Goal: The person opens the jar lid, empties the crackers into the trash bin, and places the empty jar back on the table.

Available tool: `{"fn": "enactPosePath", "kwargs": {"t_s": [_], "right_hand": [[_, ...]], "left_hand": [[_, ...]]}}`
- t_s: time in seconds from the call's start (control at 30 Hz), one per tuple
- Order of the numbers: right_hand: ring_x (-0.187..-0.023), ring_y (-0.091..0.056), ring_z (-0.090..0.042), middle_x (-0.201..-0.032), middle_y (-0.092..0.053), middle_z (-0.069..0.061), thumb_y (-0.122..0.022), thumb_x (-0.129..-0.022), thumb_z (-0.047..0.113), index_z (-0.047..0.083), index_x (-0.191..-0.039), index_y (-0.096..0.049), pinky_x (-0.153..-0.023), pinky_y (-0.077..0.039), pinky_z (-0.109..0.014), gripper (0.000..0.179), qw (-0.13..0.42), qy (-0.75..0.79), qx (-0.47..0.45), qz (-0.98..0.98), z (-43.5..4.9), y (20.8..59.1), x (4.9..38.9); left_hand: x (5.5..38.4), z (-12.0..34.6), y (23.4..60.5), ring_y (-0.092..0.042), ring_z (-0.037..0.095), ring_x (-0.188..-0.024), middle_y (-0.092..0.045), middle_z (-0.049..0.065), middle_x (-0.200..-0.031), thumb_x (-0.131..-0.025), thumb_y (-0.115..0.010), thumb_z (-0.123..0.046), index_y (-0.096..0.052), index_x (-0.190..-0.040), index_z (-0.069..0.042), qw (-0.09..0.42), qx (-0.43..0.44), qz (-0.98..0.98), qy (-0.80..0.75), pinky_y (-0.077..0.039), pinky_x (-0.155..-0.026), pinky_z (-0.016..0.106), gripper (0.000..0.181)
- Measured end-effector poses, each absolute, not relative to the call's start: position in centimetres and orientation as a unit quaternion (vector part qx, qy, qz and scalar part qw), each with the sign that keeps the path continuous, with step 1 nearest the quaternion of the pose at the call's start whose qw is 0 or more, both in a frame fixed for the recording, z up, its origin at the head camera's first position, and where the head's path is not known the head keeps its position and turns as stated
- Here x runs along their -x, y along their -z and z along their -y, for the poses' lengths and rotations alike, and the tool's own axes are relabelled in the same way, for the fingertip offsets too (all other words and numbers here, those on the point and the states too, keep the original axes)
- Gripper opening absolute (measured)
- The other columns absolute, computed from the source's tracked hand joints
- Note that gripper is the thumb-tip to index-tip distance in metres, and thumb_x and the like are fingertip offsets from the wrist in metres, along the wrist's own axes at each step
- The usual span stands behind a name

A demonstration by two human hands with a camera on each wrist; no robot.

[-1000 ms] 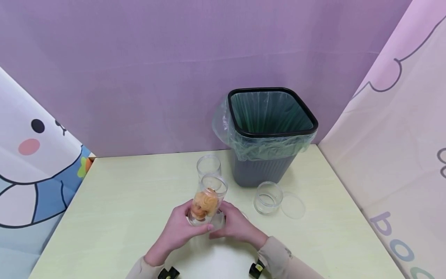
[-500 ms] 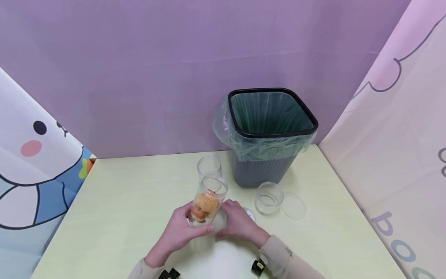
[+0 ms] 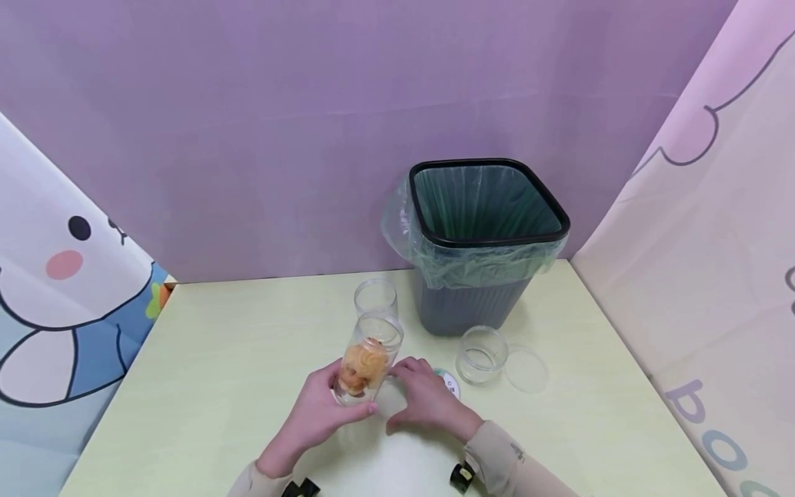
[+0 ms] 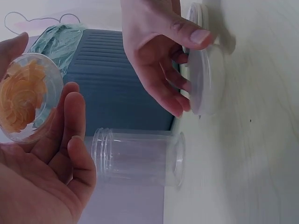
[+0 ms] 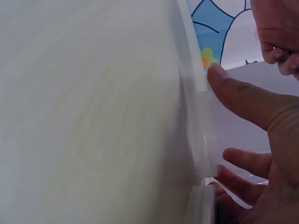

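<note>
My left hand grips a clear plastic jar, tilted above the table. Inside it lie crinkled orange-brown pieces that look like dried food. The jar's mouth faces away from me in the head view. My right hand is low over the table, fingers and thumb spread around a clear, whitish round lid. The lid lies flat on the tabletop, between that hand's thumb and fingertips. Partly behind the right hand is a small round disc with a printed label.
A second clear jar stands just behind the held one. To the right are a shorter clear jar and a thin clear disc. A grey bin with a green liner stands at the back right, near the purple curtain.
My right hand has drawn slightly right and loosened from the lid, its fingers spreading. More of the labelled disc shows. The left hand keeps the jar nearly still.
</note>
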State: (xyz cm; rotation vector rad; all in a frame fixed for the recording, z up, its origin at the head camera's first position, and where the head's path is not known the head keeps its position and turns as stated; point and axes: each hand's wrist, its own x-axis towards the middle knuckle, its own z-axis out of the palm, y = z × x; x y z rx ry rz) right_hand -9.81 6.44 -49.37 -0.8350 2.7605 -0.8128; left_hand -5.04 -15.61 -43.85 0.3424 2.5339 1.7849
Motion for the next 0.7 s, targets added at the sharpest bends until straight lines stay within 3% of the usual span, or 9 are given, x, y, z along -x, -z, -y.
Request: {"fn": "enactPosePath", "kwargs": {"t_s": [0.27,0.7], "right_hand": [[-0.114,-0.053,-0.024,-0.122,-0.059,-0.003,-0.093,-0.061,0.039,0.008,-0.132,-0.061,-0.097,-0.046,-0.044,0.084,0.075,0.334,0.266,-0.901,-7.2,48.7,10.0],[-0.103,-0.063,-0.024,-0.116,-0.066,-0.003,-0.082,-0.082,0.018,0.010,-0.130,-0.062,-0.080,-0.054,-0.039,0.053,0.048,0.456,0.282,-0.843,-9.1,44.2,9.9]], "left_hand": [[5.1,15.9,43.6,-0.065,0.017,-0.098,-0.071,-0.001,-0.105,-0.068,-0.092,-0.027,-0.068,-0.117,-0.010,0.012,-0.094,-0.815,-0.571,-0.050,-0.088,0.037,0.058],[5.4,16.4,43.5,-0.067,0.017,-0.097,-0.071,-0.001,-0.105,-0.070,-0.092,-0.026,-0.068,-0.117,-0.010,0.001,-0.102,-0.813,-0.573,-0.052,-0.087,0.036,0.055]]}}
